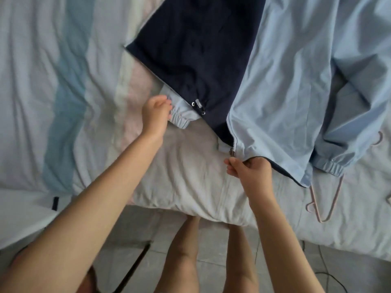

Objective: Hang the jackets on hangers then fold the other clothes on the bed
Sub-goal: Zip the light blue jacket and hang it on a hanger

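A light blue jacket [285,85] with a dark navy lining [190,56] lies spread open on the bed [42,81]. My right hand [249,172] pinches the jacket's bottom hem just below the zipper end [232,153]. My left hand [156,117] grips the elastic cuff [182,119] of the left sleeve, which pokes out from under the navy panel. A pink wire hanger [325,199] lies on the bed, partly hidden under the jacket's right hem and sleeve cuff.
The bed carries a pale striped cover with a blue band [67,98] on the left. A white pillow [190,187] sits at the near edge. My bare legs [186,256] stand on grey floor tiles; a dark cable [330,278] runs at lower right.
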